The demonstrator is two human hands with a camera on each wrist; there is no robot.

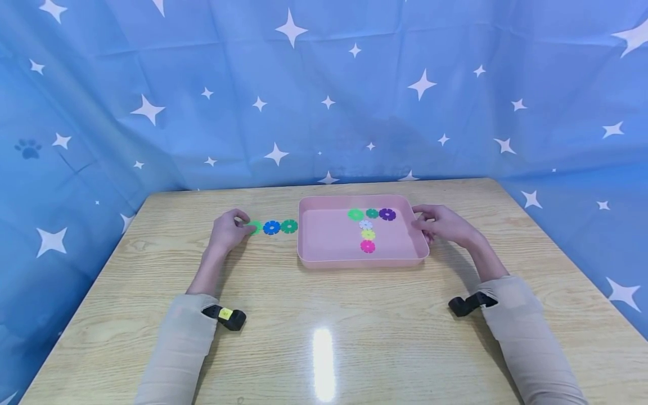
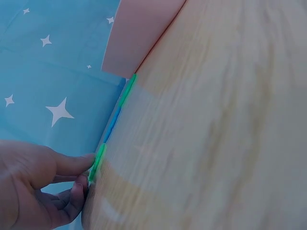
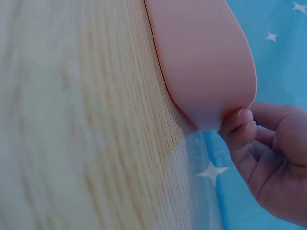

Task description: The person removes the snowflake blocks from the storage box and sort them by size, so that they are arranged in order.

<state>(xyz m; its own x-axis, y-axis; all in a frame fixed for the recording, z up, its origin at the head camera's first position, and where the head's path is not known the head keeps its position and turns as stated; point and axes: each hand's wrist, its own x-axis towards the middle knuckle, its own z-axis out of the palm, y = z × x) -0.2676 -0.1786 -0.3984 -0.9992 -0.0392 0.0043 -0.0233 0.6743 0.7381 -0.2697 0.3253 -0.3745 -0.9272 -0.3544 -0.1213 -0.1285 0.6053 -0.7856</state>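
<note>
My left hand point(image 1: 229, 229) pinches the near edge of a light green notched plastic disc point(image 2: 97, 162) on the table. To its right in a row lie a blue disc point(image 1: 271, 227) and a dark green disc point(image 1: 289, 226), which reaches the left wall of a shallow pink tray point(image 1: 324, 263). My right hand point(image 1: 445, 224) grips the tray's right wall, fingertips against the outer side point(image 3: 211, 72). Inside the tray, a light green disc point(image 1: 356, 215), a green disc point(image 1: 372, 214) and a purple disc point(image 1: 387, 214) form a row. Below run white point(image 1: 365, 224), yellow point(image 1: 368, 234) and pink discs point(image 1: 367, 246).
The tray stands toward the back of a wooden table point(image 1: 273, 304). A blue curtain with white stars point(image 1: 324, 129) hangs behind and beside the table. Black wrist cameras point(image 1: 232, 318) sit on both sleeves.
</note>
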